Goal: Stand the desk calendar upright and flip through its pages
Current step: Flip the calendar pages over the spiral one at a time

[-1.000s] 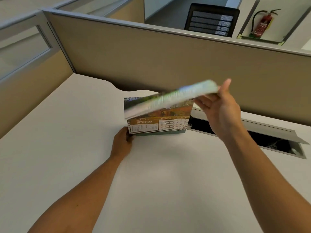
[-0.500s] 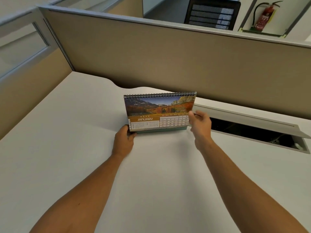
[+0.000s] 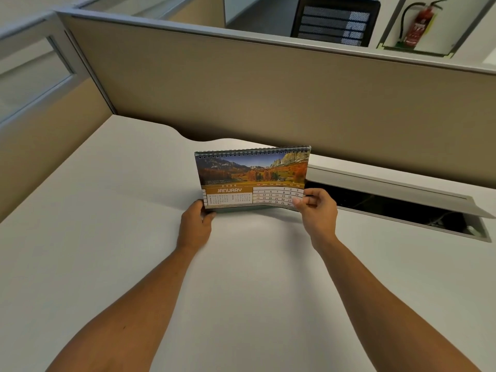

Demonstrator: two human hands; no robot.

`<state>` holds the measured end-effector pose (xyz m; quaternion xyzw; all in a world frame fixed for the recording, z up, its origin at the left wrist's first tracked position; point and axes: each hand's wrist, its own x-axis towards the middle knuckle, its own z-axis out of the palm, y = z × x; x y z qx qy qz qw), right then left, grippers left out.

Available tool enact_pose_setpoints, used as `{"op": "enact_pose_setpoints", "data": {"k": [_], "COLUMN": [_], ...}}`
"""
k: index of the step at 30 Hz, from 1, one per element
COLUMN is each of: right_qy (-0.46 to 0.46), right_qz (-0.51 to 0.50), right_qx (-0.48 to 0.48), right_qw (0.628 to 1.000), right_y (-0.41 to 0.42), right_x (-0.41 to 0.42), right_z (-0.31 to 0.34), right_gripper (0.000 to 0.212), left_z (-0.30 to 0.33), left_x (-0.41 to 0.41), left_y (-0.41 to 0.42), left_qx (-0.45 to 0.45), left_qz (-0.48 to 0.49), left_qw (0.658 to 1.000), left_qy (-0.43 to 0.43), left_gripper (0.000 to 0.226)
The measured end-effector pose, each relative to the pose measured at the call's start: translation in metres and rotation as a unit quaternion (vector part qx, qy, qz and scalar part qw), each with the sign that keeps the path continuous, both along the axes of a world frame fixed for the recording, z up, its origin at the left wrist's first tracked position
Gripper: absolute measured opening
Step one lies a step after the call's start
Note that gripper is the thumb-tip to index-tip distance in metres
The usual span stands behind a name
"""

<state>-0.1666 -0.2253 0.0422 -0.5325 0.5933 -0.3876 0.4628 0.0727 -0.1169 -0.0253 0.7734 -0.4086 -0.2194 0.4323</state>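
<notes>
1. A white office desk (image 3: pixel 112 237) sits inside a cubicle, closed in at the back by a tan fabric partition (image 3: pixel 268 98) with a grey metal cap.
2. The desk calendar (image 3: pixel 252 178) stands upright on the desk just in front of the partition, spiral binding on top, showing an autumn mountain photograph above the JANUARY date grid.
3. The person's left hand (image 3: pixel 196 224) grips the calendar's lower left corner, thumb on the front face, steadying the base against the desk.
4. The right hand (image 3: pixel 318 208) pinches the lower right corner of the front page between thumb and fingers; that corner is curled slightly forward off the stand.
5. Right of the calendar, a cable hatch (image 3: pixel 389 202) in the desk stands open with its lid raised.
6. Beyond the partition, behind the calendar, are a black mesh office chair (image 3: pixel 335 20) and a red fire extinguisher (image 3: pixel 416 25) on the wall.
</notes>
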Motion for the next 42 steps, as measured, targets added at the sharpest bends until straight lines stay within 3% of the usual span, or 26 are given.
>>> {"op": "enact_pose_setpoints", "data": {"k": [6,11,15,18,21,25,27,31,35,39,42], "right_qy": [0.064,0.116,-0.082,-0.237,-0.275,-0.200,-0.153,-0.147,-0.103,-0.074,-0.042], "right_qz": [0.023,0.076,0.206,0.215,0.194,0.174,0.172,0.110,-0.003,0.001,0.001], "right_qx": [-0.043,-0.094,-0.047,-0.035,-0.066,-0.100,-0.100,-0.109,-0.016,0.042,0.024], "right_qw": [0.997,0.986,0.974,0.947,0.939,0.959,0.968,0.977,0.995,0.996,0.999], "right_y": [0.004,0.010,0.010,0.001,-0.013,-0.028,-0.032,-0.034,-0.029,-0.014,-0.007], "right_x": [-0.014,-0.028,-0.036,-0.024,-0.004,0.017,0.024,0.025,0.018,0.016,0.018], "right_z": [0.003,0.012,0.042,0.076,0.107,0.127,0.126,0.101,0.052,0.015,0.006], "right_gripper": [0.013,0.019,0.030,0.026,0.028,0.055,0.058,0.032,0.044,0.025,0.028], "left_z": [-0.001,0.000,0.000,0.000,0.000,0.000,-0.001,-0.002,0.000,0.000,0.000], "left_x": [0.002,0.002,0.003,0.002,0.003,0.002,0.001,0.002,0.000,0.000,0.000], "left_y": [0.001,0.001,0.002,0.003,0.000,0.000,0.001,0.001,0.000,0.000,-0.001], "left_qx": [0.001,-0.006,-0.015,-0.034,-0.001,-0.008,-0.017,-0.013,-0.008,-0.005,-0.006], "left_qz": [-0.002,-0.005,0.006,0.013,-0.011,-0.006,-0.005,-0.005,0.000,-0.002,0.000], "left_qw": [1.000,1.000,1.000,0.999,0.998,1.000,1.000,1.000,1.000,1.000,1.000], "left_qy": [-0.010,-0.016,0.002,-0.005,-0.057,-0.010,-0.006,-0.001,-0.007,-0.013,-0.012], "left_gripper": [0.027,0.029,0.020,0.021,0.029,0.031,0.030,0.031,0.030,0.029,0.029]}}
